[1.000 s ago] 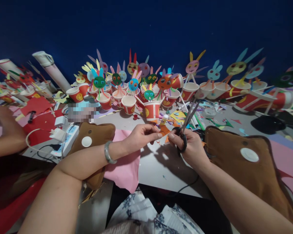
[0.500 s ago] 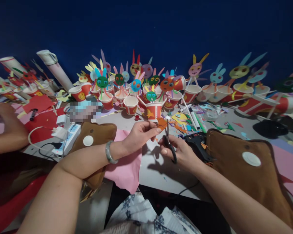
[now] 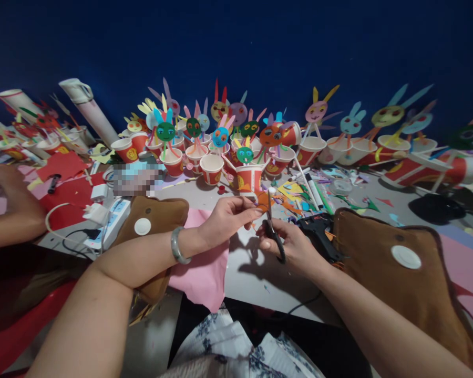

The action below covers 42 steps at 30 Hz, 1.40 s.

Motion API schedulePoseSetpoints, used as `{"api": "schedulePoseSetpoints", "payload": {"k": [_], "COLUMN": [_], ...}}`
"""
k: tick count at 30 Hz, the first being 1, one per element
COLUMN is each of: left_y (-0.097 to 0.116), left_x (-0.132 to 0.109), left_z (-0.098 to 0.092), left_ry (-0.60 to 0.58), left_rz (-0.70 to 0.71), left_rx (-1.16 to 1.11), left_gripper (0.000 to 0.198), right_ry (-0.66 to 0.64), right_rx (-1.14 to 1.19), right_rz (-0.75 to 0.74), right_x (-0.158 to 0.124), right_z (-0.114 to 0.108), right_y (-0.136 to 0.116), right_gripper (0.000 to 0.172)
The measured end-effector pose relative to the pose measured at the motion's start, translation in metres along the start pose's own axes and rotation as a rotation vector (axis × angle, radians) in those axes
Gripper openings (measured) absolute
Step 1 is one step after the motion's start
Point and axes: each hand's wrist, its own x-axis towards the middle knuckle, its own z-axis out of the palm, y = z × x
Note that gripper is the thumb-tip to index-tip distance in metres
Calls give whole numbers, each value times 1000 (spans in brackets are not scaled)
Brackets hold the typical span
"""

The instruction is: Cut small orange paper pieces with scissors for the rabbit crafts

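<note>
My left hand (image 3: 230,219) pinches a small piece of orange paper (image 3: 265,201) between thumb and fingers. In my right hand (image 3: 289,241) is a pair of scissors (image 3: 275,239), its blades pointing up and away beside the orange paper. The two hands are close together above the grey table. Just beyond them stands a red and white paper cup (image 3: 249,179) with a green paper face (image 3: 245,154) above it. A pink paper sheet (image 3: 205,262) lies under my left wrist.
Many decorated cups line the back by the blue wall. A black glue gun (image 3: 319,236) and a brown cushion (image 3: 398,283) lie right, another brown cushion (image 3: 157,215) left beside a power strip (image 3: 112,223). Paper scraps and markers (image 3: 313,191) litter the table. Another person's arm (image 3: 11,210) is far left.
Both hands stay almost in place. The orange paper has shifted slightly against the scissor blades, which look closer together now.
</note>
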Motion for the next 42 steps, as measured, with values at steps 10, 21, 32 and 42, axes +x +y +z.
{"api": "schedulePoseSetpoints", "payload": {"k": [10,21,32,42], "left_y": [0,0,-2,-4], "left_x": [0,0,0,0], "left_z": [0,0,-1,-2], "left_ry": [8,18,20,11], "left_rz": [-3,-7,12,42], "left_rx": [-10,-9,-50,-56], "left_gripper": [23,23,23,22], "right_ry": [-5,-25,-33,-44], "right_rx": [0,42,41,30], "right_rz": [21,25,24,36], "right_x": [-1,-2,-2,-2], "right_z": [-1,-1,-2,-3], "right_y": [2,2,3,4], "right_gripper": [39,40,39,39]}}
